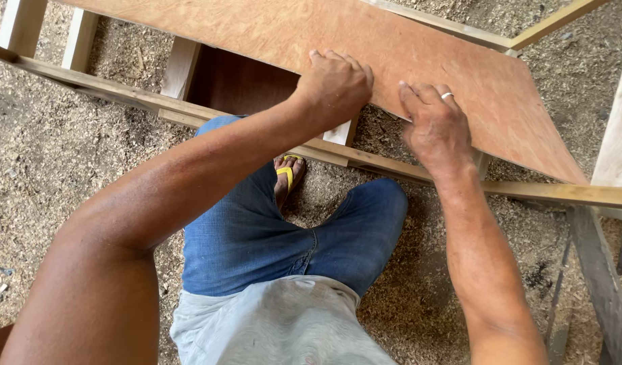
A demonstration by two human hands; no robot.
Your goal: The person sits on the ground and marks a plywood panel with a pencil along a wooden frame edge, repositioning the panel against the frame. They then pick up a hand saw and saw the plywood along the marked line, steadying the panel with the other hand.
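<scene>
A large reddish plywood sheet [405,47] lies tilted across a frame of pale wooden battens [385,164]. My left hand [335,86] grips the sheet's near edge, fingers curled over the top. My right hand [438,125], with a ring on one finger, presses flat on the same edge just to the right. Both hands touch the plywood, about a hand's width apart.
Sawdust [47,149] covers the ground all around. My knees in blue jeans [270,230] and a foot in a yellow sandal [287,174] sit just under the frame. More wooden slats stand at the top left [20,27] and a plank at the right [618,142].
</scene>
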